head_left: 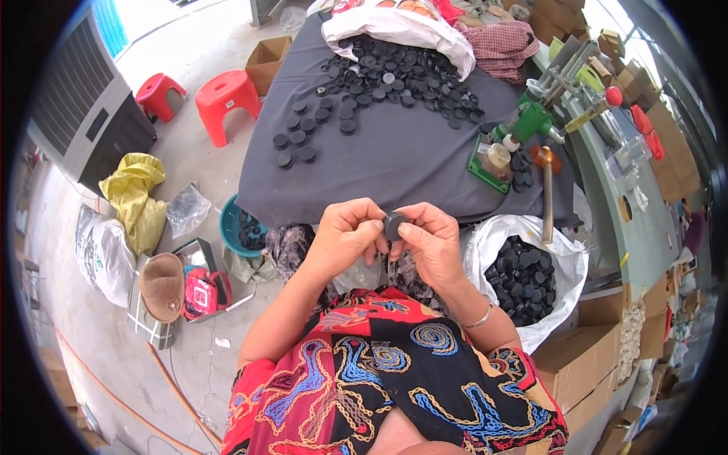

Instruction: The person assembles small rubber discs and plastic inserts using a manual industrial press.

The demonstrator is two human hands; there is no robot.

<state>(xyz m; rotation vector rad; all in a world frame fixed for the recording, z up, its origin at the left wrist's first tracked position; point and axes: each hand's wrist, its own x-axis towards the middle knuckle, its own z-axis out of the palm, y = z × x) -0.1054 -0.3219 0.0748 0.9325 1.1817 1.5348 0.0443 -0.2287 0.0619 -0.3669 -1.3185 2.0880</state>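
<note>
Between my two hands, just past the near edge of the cloth-covered table, is a small round black cap. My left hand pinches its left side with thumb and fingers. On the other side, my right hand grips it with the thumb on its face. A wide heap of similar black caps spreads over the far part of the table beneath the mouth of a white sack. Several caps lie apart from the heap at the left.
A green hand press and a mallet occupy the table's right side. An open white sack of black caps stands near my right arm. Left of the table are a teal basin, a red stool and an air cooler.
</note>
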